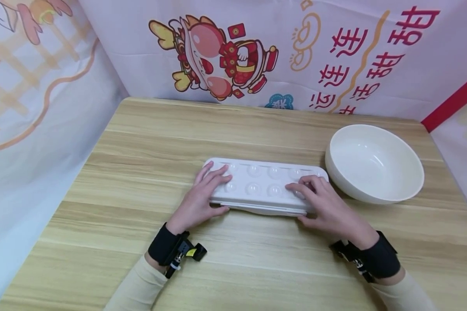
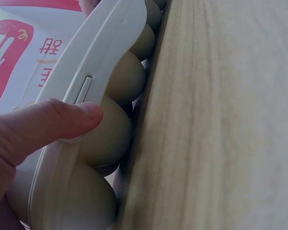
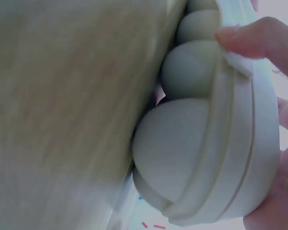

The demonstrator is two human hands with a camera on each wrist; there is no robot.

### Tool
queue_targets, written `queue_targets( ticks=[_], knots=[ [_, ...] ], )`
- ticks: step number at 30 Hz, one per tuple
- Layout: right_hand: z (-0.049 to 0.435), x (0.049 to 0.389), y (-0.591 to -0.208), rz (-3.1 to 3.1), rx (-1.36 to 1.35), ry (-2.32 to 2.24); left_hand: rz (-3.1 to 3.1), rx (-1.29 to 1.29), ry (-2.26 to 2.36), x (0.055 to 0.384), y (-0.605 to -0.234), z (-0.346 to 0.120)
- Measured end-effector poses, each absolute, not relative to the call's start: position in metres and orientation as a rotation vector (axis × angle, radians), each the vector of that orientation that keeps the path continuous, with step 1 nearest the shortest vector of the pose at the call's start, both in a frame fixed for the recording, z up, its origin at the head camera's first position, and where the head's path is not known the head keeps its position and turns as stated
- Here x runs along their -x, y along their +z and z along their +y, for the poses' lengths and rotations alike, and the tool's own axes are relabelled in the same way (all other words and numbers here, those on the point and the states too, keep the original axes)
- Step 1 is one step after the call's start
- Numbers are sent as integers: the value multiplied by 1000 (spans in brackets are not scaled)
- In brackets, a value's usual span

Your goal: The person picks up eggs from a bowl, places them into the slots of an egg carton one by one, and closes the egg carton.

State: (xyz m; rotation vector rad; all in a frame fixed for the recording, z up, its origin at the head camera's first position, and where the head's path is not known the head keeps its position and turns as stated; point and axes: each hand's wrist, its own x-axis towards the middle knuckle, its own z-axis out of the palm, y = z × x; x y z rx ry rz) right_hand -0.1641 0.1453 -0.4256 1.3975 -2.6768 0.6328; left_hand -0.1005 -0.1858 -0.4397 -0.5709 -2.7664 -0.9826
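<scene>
A white plastic egg box (image 1: 262, 183) with rows of round bumps on its lid lies on the table, its lid down. My left hand (image 1: 198, 194) grips the left end, fingers spread over the top and thumb on the front edge. The left wrist view shows that thumb (image 2: 81, 117) at a clip on the rim, above rounded cups (image 2: 127, 76). At the right end my right hand (image 1: 327, 205) holds the box the same way. Its thumb (image 3: 252, 40) presses the rim by a small tab (image 3: 237, 62) in the right wrist view.
A large white bowl (image 1: 375, 166) stands at the back right, close beside the box's right end. The wooden table (image 1: 257, 268) extends back to a printed cloth backdrop (image 1: 233, 52), and another printed cloth (image 1: 43, 108) hangs along the left side.
</scene>
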Motion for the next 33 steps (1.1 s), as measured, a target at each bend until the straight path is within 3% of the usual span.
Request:
queue_targets(
  ticks=[33],
  knots=[
    [134, 162, -427, -2564, -1364, 624, -2786, 571, -909, 100, -439, -183]
  ],
)
